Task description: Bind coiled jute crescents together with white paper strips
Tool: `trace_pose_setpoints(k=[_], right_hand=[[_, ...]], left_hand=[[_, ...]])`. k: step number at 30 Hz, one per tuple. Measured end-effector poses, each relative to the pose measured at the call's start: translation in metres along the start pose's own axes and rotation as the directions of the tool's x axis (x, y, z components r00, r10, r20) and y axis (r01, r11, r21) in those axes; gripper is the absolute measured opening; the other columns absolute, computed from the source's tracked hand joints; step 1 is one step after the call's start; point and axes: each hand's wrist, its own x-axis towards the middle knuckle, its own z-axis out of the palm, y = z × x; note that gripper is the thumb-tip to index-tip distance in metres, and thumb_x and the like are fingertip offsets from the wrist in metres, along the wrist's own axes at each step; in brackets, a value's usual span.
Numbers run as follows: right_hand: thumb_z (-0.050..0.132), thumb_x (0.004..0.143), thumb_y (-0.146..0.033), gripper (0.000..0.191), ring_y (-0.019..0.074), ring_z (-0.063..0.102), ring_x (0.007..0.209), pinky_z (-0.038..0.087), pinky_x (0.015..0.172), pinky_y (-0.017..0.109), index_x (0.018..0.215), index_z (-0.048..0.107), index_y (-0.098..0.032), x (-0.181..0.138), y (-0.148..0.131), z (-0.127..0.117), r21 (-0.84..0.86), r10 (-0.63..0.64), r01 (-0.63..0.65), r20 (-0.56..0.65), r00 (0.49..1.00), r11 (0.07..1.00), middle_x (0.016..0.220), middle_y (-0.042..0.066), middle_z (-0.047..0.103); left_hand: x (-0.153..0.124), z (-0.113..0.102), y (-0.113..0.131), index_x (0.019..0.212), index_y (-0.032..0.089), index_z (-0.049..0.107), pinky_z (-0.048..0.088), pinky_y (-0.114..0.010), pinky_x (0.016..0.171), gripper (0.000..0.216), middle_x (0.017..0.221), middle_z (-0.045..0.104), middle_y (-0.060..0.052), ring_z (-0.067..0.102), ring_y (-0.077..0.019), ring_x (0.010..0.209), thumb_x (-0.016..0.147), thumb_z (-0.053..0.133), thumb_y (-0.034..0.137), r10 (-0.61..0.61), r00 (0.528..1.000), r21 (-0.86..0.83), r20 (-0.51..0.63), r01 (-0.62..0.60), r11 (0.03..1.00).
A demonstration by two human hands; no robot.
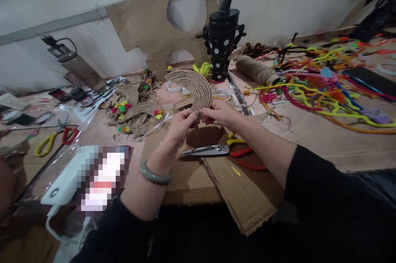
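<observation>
A crescent of jute cord [202, 89], its strands laid in curved rows, is raised over the table in front of me. My left hand [185, 124] pinches its lower end, a bangle round that wrist. Close beside it, my right hand [219, 114] also has its fingers closed on the same end. Below my hands, scissors [213, 150] with red and yellow handles lie on a piece of cardboard [247, 197]. More cord crescents [145, 110] with small coloured flowers are heaped to the left.
A black tumbler [223, 44] and cut cardboard [145, 19] stand at the back. A twine spool [256, 69] and bright pipe cleaners [321, 102] spread rightward. Left are a bottle [82, 67], second scissors [55, 137], and a white power bank [66, 180] with a cable.
</observation>
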Motion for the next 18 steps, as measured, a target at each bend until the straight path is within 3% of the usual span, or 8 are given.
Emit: trace_pose_setpoints(k=[7, 18], right_hand=[[0.054, 0.078, -0.016, 0.021, 0.0065, 0.048, 0.041, 0.038, 0.044, 0.02, 0.057, 0.051, -0.014, 0.0016, -0.0002, -0.004, 0.04, -0.014, 0.017, -0.08, 0.997, 0.999, 0.048, -0.002, 0.054], [0.052, 0.079, -0.016, 0.024, 0.0075, 0.048, 0.044, 0.039, 0.047, 0.022, 0.055, 0.054, -0.013, 0.0025, 0.0018, -0.0036, 0.009, -0.007, 0.007, -0.044, 0.999, 1.0, 0.048, -0.001, 0.054]], left_hand=[[-0.0034, 0.0002, 0.0034, 0.063, 0.013, 0.059, 0.041, -0.02, 0.051, 0.036, 0.054, 0.055, 0.002, 0.048, -0.0062, 0.049, 0.062, 0.074, 0.046, -0.049, 0.999, 0.013, 0.013, 0.049, 0.999], [-0.0038, 0.0004, 0.004, 0.062, 0.013, 0.058, 0.04, -0.019, 0.05, 0.033, 0.053, 0.054, 0.002, 0.048, -0.0057, 0.048, 0.065, 0.073, 0.042, -0.039, 0.999, 0.007, 0.009, 0.038, 0.999]])
